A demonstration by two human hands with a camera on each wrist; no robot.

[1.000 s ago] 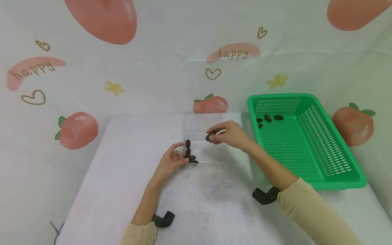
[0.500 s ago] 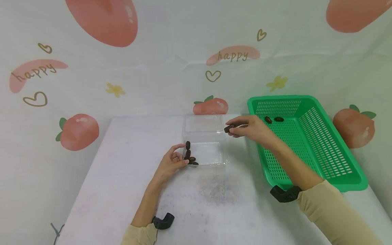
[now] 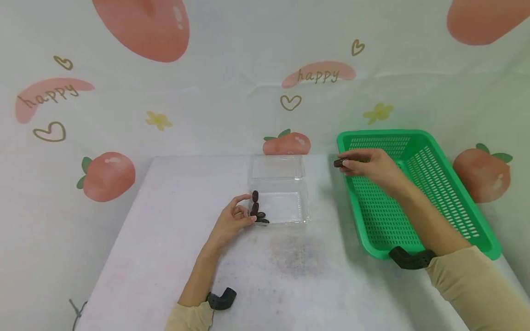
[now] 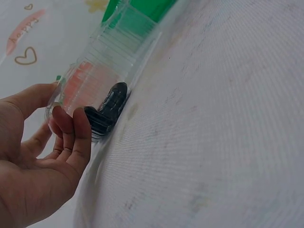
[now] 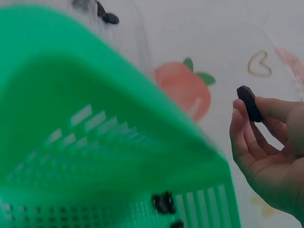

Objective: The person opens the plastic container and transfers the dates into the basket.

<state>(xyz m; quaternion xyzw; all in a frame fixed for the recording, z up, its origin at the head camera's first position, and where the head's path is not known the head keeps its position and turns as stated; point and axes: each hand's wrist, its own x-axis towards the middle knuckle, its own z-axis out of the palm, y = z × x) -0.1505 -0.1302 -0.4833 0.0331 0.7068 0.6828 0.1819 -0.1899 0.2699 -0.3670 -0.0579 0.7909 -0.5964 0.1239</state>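
In the head view, a clear plastic clamshell box lies with its lid folded back. Several dark brown dates line its left end and front left corner. My left hand holds that left end, fingertips and thumb on the wall; the left wrist view shows dark dates behind the clear plastic. Between thumb and fingers, my right hand pinches one date above the left rim of a green basket. The right wrist view also shows this pinched date clearly.
Blurry dates lie at the basket's far end in the right wrist view; in the head view my right hand hides them. A white table stands against a fruit-printed backdrop. The basket's raised wall separates its inside from the table.
My right hand has moved right with the date, from over the box to the basket's left rim. My left hand and the dates in the box have stayed in place.
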